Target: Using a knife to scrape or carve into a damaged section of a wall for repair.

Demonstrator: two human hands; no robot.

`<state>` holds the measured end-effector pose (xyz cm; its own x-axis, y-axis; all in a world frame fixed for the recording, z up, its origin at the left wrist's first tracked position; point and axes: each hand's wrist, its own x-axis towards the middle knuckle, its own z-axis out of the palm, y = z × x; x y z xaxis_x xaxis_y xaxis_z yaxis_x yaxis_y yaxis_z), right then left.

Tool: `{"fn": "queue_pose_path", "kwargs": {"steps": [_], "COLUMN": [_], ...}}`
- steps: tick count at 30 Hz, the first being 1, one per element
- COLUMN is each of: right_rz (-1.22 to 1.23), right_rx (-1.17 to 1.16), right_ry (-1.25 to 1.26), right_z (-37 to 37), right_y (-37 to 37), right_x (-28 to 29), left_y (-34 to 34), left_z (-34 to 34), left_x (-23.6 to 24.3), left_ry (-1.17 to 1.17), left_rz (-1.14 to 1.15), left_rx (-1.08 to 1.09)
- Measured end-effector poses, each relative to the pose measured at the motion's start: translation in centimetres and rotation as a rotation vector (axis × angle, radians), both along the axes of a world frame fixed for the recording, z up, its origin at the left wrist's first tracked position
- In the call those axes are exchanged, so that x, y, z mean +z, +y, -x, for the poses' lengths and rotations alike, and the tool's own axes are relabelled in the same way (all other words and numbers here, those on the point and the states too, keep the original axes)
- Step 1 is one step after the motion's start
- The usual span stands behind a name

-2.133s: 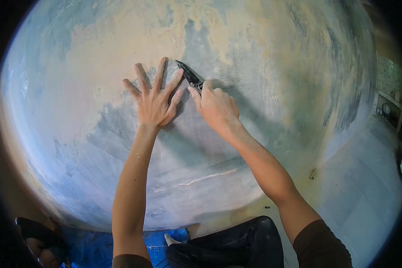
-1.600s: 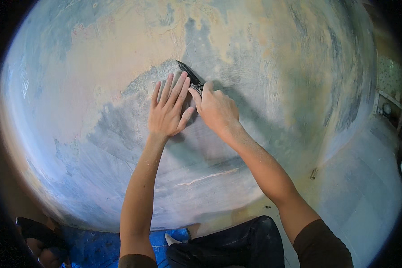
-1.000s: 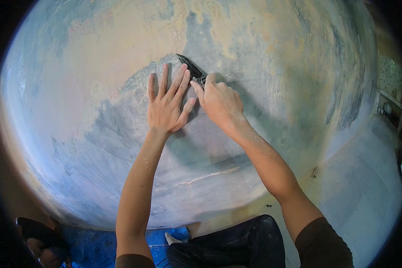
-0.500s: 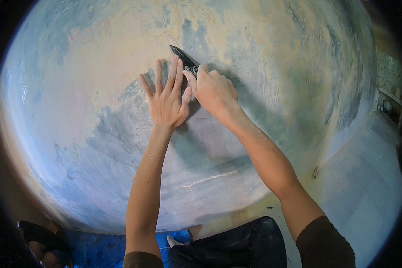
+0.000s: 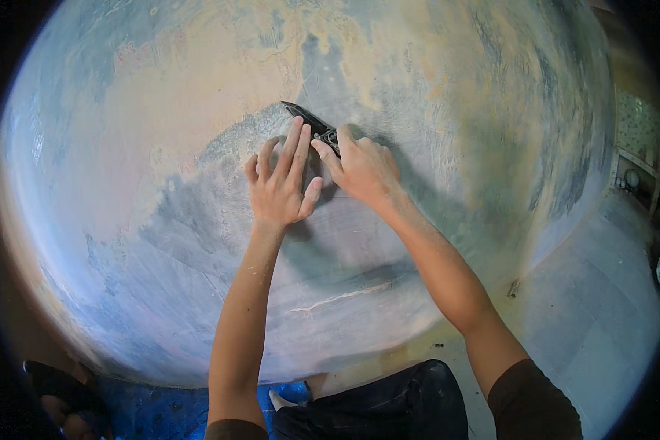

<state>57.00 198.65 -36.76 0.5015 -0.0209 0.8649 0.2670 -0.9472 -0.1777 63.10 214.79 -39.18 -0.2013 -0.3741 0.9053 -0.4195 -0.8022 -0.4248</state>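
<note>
My right hand [image 5: 367,167] is closed around a hand tool with a dark, tapering blade [image 5: 306,117]. The blade lies low against a big rounded surface [image 5: 220,95] mottled in cream, blue and grey, its tip toward the upper left. Its exact kind is hard to make out, as my fingers cover the handle. Two straight fingers of my left hand [image 5: 279,183] rest at the blade's edge; the other fingers are bent and the thumb stands apart. Pale dust coats the fingertips of both hands.
The bulging surface fills most of the view. Below it lie blue sheeting [image 5: 161,411] and my dark-trousered leg [image 5: 389,400]. A person's arm and dark clothing [image 5: 66,400] show at the lower left. Pale floor [image 5: 594,308] runs along the right, with a shelf-like frame [image 5: 634,172] beyond.
Both hands and the tool have moved down the surface toward me and slightly right. My left hand's outer fingers, spread straight before, are now bent.
</note>
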Motion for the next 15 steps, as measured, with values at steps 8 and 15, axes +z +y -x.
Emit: {"fn": "queue_pose_path", "kwargs": {"steps": [8, 15], "right_rz": [0.239, 0.520], "right_rx": [-0.034, -0.075], "right_ry": [-0.094, -0.458], "right_z": [-0.1, -1.1], "right_y": [-3.0, -5.2], "right_x": [2.4, 2.7], "left_y": [-0.1, -0.3], "left_z": [0.0, 0.0], "left_x": [-0.3, -0.6], "left_ry": [-0.016, -0.025], "left_rz": [0.006, 0.012], "left_rx": [0.021, 0.054]}}
